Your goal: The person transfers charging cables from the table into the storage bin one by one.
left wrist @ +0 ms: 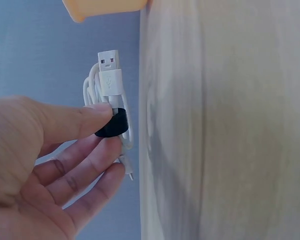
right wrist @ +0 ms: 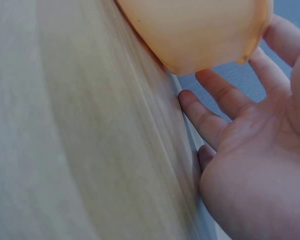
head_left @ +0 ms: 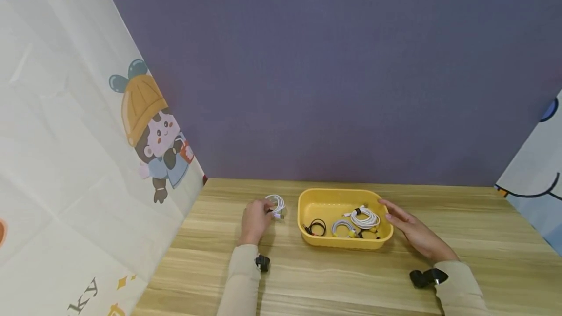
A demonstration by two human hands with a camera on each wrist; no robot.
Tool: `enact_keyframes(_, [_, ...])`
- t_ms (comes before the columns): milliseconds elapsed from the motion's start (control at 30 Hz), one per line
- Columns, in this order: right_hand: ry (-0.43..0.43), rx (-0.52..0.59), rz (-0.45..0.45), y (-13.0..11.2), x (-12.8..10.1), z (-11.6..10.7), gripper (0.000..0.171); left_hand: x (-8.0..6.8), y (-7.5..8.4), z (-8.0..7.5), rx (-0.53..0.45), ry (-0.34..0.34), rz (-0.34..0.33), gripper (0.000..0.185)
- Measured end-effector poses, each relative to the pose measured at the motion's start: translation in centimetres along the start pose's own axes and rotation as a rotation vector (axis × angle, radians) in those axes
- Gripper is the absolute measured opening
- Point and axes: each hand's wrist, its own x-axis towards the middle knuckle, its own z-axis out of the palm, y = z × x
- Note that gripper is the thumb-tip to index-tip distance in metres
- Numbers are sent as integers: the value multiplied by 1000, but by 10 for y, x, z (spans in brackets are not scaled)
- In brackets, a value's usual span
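The left hand (head_left: 253, 219) pinches a coiled white USB cable bound with a black strap (head_left: 275, 206), just left of the yellow plastic tray (head_left: 307, 199) on the light wooden bench (head_left: 333, 277). In the left wrist view the thumb and fingers (left wrist: 92, 155) close on the black strap (left wrist: 113, 125) at the middle of the white coil, and the cable's flat USB plug (left wrist: 109, 61) sticks out beyond the fingertips; the cable sits close against the bench surface, though I cannot tell whether it touches it.

The right hand (head_left: 410, 230) lies open beside the right end of the tray, fingers (right wrist: 215, 120) straight and loosely spread, holding nothing. In the right wrist view the fingertips rest against the tray's outer wall near its rim, with the lower fingers along the bench.

Inside the tray lie more bundled cables: a small black coil (head_left: 317, 227) toward the front left, a white coil with yellow ends (head_left: 343, 228) at the front middle, and a larger white coil with a black strap (head_left: 364, 217) toward the right.

Both forearms wear beige sleeves (head_left: 239, 277) with small black cameras at the wrists. A purple wall (head_left: 333, 72) stands behind the bench, and a cream cloth printed with a cartoon child in an orange hat (head_left: 149, 126) hangs on the left
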Motion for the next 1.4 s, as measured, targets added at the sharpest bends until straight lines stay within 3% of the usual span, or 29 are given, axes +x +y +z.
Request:
enact_keyframes(500, [-3, 7, -6, 3, 2, 2, 61, -1, 6, -1, -25, 61, 37, 21])
enact_keyframes(967, [11, 14, -12, 8, 1, 0, 60, 3, 17, -7, -43, 75, 45, 19])
enact_keyframes(1400, [5, 23, -3, 7, 5, 1, 61, 2, 28, -14, -37, 113, 118, 16])
